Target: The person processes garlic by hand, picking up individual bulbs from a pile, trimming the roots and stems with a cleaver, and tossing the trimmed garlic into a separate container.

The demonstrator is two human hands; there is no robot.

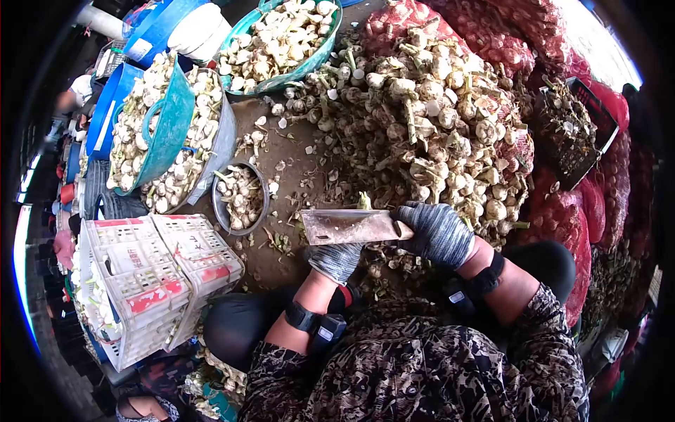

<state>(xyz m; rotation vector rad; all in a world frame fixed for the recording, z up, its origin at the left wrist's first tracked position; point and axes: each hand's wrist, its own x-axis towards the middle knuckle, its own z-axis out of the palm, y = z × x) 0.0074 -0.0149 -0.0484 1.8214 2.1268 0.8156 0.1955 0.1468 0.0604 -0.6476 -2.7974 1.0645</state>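
right hand [439, 232] in grey knit glove closed on handle of broad steel cleaver [348, 226]; left hand [336, 259] beneath blade, grip hidden. heavy, sharp: best held by handle.

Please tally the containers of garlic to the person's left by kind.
Teal plastic baskets: 2
Small round metal bowl: 1
Large grey metal basin: 1
White plastic lattice crates: 2
Total: 6

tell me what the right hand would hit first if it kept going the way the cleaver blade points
Probably the small metal bowl of garlic: the right hand aims the cleaver leftward over littered ground, though depth is unclear.
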